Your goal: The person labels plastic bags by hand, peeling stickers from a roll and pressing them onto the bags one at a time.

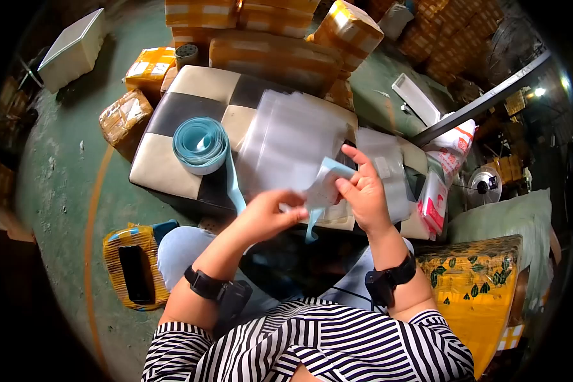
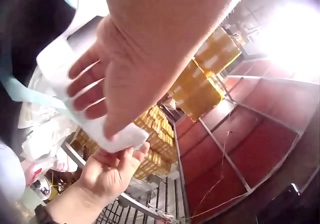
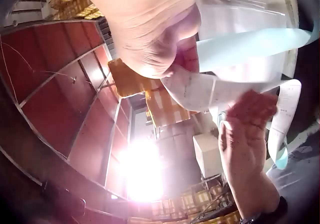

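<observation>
A strip of labels (image 1: 322, 186), white with print on one face and light blue on the back, stretches between both hands. My left hand (image 1: 268, 216) holds it on the near side, thumb against the strip (image 2: 120, 136) in the left wrist view. My right hand (image 1: 368, 194) pinches its far end between thumb and fingers, the index finger raised. A loose blue tail hangs below the hands. The strip runs back to a light blue label roll (image 1: 200, 145) on the checkered padded bench (image 1: 200, 81). Beneath the hands lies a stack of clear plastic bags (image 1: 290, 130).
More plastic bags (image 1: 385, 169) lie on the bench's right side. Taped cartons (image 1: 274, 60) stand behind it. By the left leg, a phone (image 1: 135, 274) rests on a taped parcel (image 1: 111, 254). A yellow box (image 1: 468, 305) stands at the right, and a metal bar (image 1: 484, 99) slants beyond the bench.
</observation>
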`<action>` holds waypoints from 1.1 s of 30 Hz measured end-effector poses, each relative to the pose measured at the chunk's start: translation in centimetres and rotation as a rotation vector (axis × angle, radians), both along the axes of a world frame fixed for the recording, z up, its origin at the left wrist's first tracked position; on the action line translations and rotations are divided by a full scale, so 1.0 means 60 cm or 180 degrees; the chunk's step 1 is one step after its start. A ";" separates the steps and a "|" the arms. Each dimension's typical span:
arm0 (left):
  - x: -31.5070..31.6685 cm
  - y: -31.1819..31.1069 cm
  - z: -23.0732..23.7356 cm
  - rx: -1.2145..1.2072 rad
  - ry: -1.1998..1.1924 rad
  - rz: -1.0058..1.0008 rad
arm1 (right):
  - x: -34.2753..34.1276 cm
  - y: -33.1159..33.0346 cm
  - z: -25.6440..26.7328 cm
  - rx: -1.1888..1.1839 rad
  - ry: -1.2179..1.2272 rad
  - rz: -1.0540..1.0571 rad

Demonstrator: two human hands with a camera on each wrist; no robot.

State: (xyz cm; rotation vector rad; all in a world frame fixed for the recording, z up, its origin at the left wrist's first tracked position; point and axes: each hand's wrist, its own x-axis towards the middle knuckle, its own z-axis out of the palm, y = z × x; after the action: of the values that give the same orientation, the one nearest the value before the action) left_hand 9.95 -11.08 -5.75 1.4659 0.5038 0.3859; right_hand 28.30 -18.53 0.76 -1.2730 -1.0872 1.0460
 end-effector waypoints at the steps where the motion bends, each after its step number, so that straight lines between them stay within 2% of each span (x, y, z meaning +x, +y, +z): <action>1: 0.003 0.004 -0.023 0.0594 -0.0524 0.0655 | -0.009 0.002 0.002 -0.0192 -0.0051 0.0035; 3: 0.006 0.024 -0.029 0.0445 -0.0968 0.0707 | -0.036 0.006 0.017 -0.0524 -0.0027 0.0291; 4: -0.007 0.023 -0.012 -0.0232 -0.0688 0.0295 | -0.032 0.009 0.017 -0.0654 -0.0370 0.0676; 5: -0.004 0.020 -0.021 -0.0290 -0.0934 0.0228 | -0.046 0.015 0.011 -0.0704 -0.0282 0.0691; 7: -0.008 0.018 -0.017 -0.0783 -0.0508 -0.0333 | -0.048 0.020 0.010 -0.0695 -0.1063 0.0716; 8: -0.008 0.024 -0.026 -0.0696 0.0057 -0.0413 | -0.048 0.025 0.002 -0.0595 -0.1062 0.0615; 10: -0.008 0.024 -0.014 -0.0518 -0.0057 -0.0044 | -0.049 0.032 -0.022 -0.0409 -0.1051 0.0404; 12: -0.001 0.022 -0.016 -0.0511 -0.0397 0.0253 | -0.059 0.029 -0.033 -0.0233 -0.0443 0.0383; 15: 0.014 0.000 -0.018 -0.0134 -0.0736 0.1389 | -0.072 0.031 -0.037 -0.0092 0.0360 0.0033; 18: 0.024 -0.007 -0.019 -0.0253 -0.1043 0.1489 | -0.070 0.032 -0.053 -0.0286 0.0645 -0.0201; 20: 0.027 -0.007 -0.030 -0.0414 -0.1147 0.1487 | -0.068 0.029 -0.067 -0.0427 0.0372 -0.0172; 23: 0.018 0.009 -0.028 -0.1882 -0.1555 0.0950 | -0.066 0.030 -0.062 -0.0490 -0.0056 -0.0037; 24: 0.012 0.017 -0.032 -0.2044 -0.1498 0.0898 | -0.062 0.030 -0.058 -0.0555 -0.0288 0.0071; 25: 0.008 0.021 -0.034 -0.2113 -0.1466 0.0970 | -0.061 0.029 -0.056 -0.0622 -0.0520 0.0178; 28: 0.009 0.023 -0.034 -0.2059 -0.1240 0.1102 | -0.070 0.023 -0.051 -0.0394 -0.0648 -0.0157; 30: 0.017 0.017 -0.036 -0.1957 -0.1126 0.1244 | -0.073 0.023 -0.054 -0.0109 -0.1063 -0.0188; 33: 0.014 0.020 -0.038 -0.2168 -0.0997 0.1027 | -0.078 0.027 -0.054 0.0230 -0.1733 -0.0146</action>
State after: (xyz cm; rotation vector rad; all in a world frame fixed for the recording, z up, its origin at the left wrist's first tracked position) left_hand 10.78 -9.89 -8.02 0.6506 0.5482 0.6151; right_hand 23.60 -16.92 -2.45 -1.5609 -1.4780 0.6268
